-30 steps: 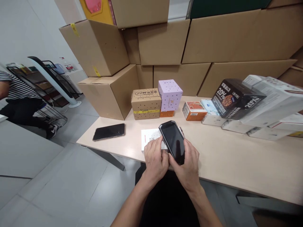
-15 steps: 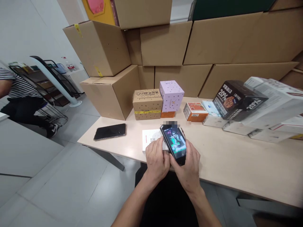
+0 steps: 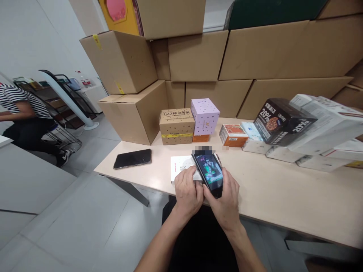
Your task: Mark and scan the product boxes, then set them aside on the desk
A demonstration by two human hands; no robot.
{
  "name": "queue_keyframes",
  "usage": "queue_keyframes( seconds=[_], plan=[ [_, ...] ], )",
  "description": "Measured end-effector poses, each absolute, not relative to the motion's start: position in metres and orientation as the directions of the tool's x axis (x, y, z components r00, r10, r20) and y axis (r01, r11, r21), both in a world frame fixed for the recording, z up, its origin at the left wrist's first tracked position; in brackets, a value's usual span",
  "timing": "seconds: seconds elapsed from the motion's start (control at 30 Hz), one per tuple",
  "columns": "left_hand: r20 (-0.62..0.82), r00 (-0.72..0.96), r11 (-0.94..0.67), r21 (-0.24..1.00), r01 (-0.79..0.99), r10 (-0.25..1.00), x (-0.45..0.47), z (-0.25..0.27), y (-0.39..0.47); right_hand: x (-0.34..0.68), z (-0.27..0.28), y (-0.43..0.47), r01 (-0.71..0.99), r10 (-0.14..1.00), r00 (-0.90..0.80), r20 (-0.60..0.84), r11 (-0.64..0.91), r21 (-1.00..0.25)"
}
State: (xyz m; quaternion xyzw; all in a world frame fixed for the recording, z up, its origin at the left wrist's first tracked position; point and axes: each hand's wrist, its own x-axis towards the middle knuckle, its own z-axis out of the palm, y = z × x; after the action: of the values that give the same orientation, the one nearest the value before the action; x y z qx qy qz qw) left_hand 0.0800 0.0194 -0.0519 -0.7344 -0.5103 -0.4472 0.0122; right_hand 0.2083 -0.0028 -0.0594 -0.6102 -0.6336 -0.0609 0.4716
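Observation:
A black phone (image 3: 211, 172) with a lit screen showing a clock is held tilted over the table. My right hand (image 3: 227, 196) is closed around its lower part, thumb on the left side and fingers along the right edge. Under and left of the phone lies a flat white box (image 3: 180, 166) with printed lettering. Curled over the near edge of this box is my left hand (image 3: 188, 190), its index fingertip close beside the phone's left edge. The undersides of both hands are hidden.
A second, dark-screened phone (image 3: 132, 158) lies at the table's left. Behind stand a brown printed carton (image 3: 177, 126), a lilac box (image 3: 204, 117) and an orange box (image 3: 233, 135). Black and white boxes (image 3: 283, 121) are piled at right. Large cartons (image 3: 136, 117) wall the back. A person (image 3: 25, 109) sits far left.
Both hands keep their hold, with the phone and white box in place. The view shifts slightly, and the seated person at left has leaned further into view.

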Motion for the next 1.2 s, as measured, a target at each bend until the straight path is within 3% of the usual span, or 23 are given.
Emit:
queue_keyframes(
  seconds=[0.2,0.47,0.8,0.9,1.03,1.1,1.2],
  plan=[
    [0.688,0.103,-0.499,0.407,0.765,0.719,0.080,-0.052,0.020,0.218,-0.055,-0.004,0.832,0.705,0.224,0.673,0.222,-0.508],
    [0.680,0.183,-0.513,0.322,0.795,0.710,0.077,-0.052,0.020,0.285,-0.054,-0.002,0.886,0.631,0.368,0.683,-0.015,-0.464],
    [0.732,0.219,-0.550,0.245,0.799,0.645,0.069,-0.047,0.015,0.311,-0.071,-0.003,0.900,0.757,0.422,0.498,-0.284,-0.332],
    [0.759,0.020,-0.373,0.296,0.879,0.651,0.050,-0.041,0.017,0.306,-0.066,-0.004,0.933,0.733,0.357,0.579,-0.254,-0.253],
    [0.524,-0.199,-0.038,0.407,0.913,0.828,0.022,-0.037,0.026,0.288,-0.052,0.003,0.972,0.735,0.207,0.645,-0.079,-0.222],
    [0.390,-0.191,0.002,0.436,0.900,0.901,0.015,-0.037,0.028,0.273,-0.045,0.008,0.977,0.784,0.134,0.606,-0.004,-0.211],
    [0.323,-0.171,-0.025,0.522,0.852,0.931,0.014,-0.034,0.026,0.251,-0.040,0.013,0.966,0.841,0.103,0.531,0.043,-0.255]
  ],
)
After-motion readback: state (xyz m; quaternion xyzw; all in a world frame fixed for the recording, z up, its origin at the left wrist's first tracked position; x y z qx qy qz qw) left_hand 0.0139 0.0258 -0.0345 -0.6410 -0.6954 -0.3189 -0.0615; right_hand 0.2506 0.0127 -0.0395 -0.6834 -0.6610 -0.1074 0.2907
